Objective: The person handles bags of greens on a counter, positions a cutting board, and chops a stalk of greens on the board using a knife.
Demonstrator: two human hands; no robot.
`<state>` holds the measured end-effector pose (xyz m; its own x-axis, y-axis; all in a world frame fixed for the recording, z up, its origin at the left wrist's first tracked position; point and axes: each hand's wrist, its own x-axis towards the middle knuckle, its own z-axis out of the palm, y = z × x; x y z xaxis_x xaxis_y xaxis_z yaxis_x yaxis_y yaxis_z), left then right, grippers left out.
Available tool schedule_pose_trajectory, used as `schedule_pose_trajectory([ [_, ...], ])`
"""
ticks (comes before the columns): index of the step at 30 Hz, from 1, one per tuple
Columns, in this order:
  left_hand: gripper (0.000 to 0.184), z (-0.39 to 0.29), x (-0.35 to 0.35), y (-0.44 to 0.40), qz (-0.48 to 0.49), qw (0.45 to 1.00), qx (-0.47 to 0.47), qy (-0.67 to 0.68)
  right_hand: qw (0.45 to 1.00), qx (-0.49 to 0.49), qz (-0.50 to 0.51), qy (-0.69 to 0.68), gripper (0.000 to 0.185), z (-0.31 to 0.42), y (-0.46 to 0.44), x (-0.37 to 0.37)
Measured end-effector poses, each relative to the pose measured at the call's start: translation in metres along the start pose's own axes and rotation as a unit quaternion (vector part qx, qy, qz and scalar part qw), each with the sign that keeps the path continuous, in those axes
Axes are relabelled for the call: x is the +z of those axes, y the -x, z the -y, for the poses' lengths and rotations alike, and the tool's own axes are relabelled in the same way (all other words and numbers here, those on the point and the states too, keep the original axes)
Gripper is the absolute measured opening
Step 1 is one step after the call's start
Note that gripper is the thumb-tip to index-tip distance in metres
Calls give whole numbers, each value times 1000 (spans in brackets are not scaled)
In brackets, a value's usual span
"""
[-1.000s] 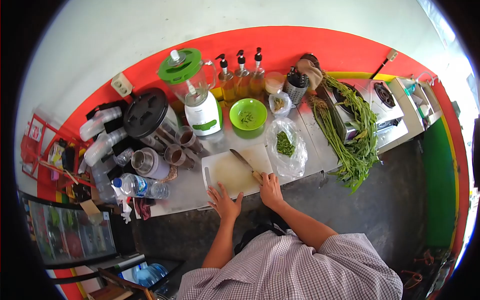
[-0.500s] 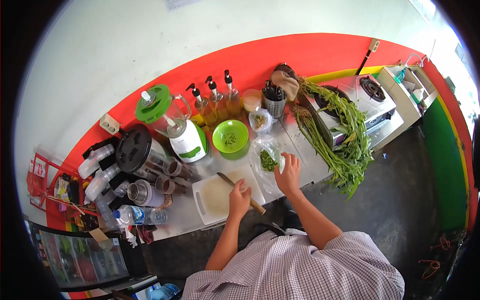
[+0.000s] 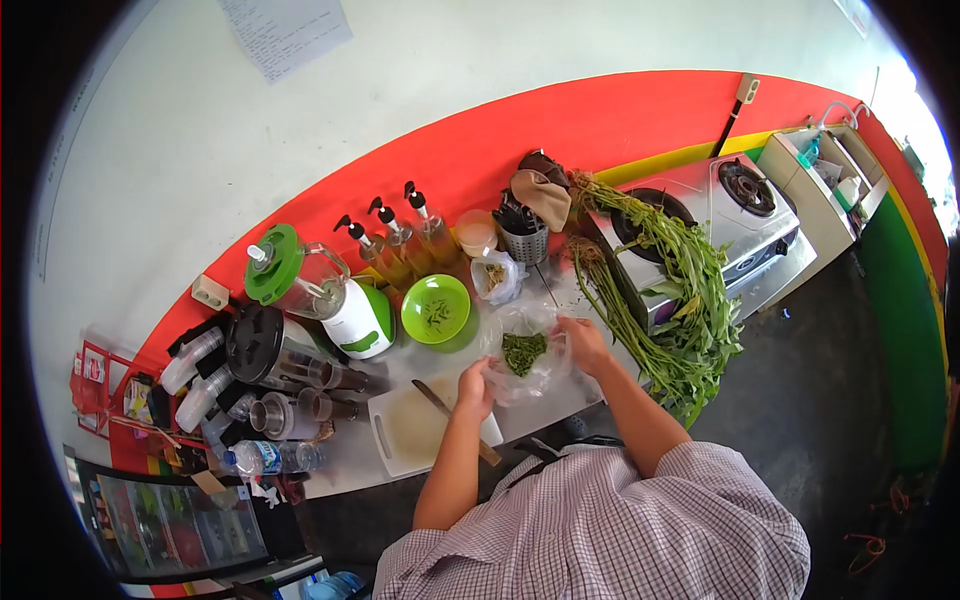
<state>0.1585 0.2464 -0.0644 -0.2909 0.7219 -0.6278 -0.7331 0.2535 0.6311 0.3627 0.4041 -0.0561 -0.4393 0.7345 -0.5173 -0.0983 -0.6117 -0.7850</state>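
Both bare hands hold a clear plastic bag (image 3: 545,382) at the near edge of the tabletop (image 3: 345,474). The left hand (image 3: 475,391) has its fingers closed on the bag's left side, and the right hand (image 3: 585,346) grips the opposite side near its top. The bag is spread between them, with a small heap of chopped greens (image 3: 523,353) inside. Its underside is hard to make out, so whether it touches the tabletop cannot be told.

Just beside the left hand, a white cutting board (image 3: 398,428) lies flat. A knife (image 3: 431,396) rests slantwise across it, its wooden handle reaching past the near edge, close to the left forearm. Beyond the board sits a green bowl (image 3: 457,296) with a few green shreds in it. A smaller plastic bag (image 3: 497,277) with light brown contents stands beyond the larger one, near a perforated metal holder (image 3: 525,245) full of dark-handled utensils.

To the right, long leafy stems (image 3: 695,270) drape over a gas stove (image 3: 747,243) and onto the tabletop. A green-and-white blender (image 3: 358,320) stands left of the bowl, with three pump bottles (image 3: 408,250) behind. Farther left lies a water bottle (image 3: 268,458).
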Motion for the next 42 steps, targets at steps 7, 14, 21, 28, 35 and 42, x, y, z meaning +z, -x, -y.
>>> schedule_pose_trajectory([
  [7,26,0,18,3,-58,991,62,-101,976,-14,5,219,38,-13,-13,-36],
  [14,25,-2,46,-1,-25,930,234,-284,787,-376,-11,490,56,20,1,1],
  [21,56,-10,53,28,-264,650,300,-647,877,-192,10,441,49,33,-16,-16],
  [28,63,-30,60,55,-86,657,-120,-739,787,-371,17,493,60,37,20,27],
  [35,32,3,3,28,-63,915,-42,-397,809,-248,22,532,30,-2,-14,19],
  [42,33,9,-29,10,64,991,-9,116,996,18,77,-44,15,1,6,-6],
])
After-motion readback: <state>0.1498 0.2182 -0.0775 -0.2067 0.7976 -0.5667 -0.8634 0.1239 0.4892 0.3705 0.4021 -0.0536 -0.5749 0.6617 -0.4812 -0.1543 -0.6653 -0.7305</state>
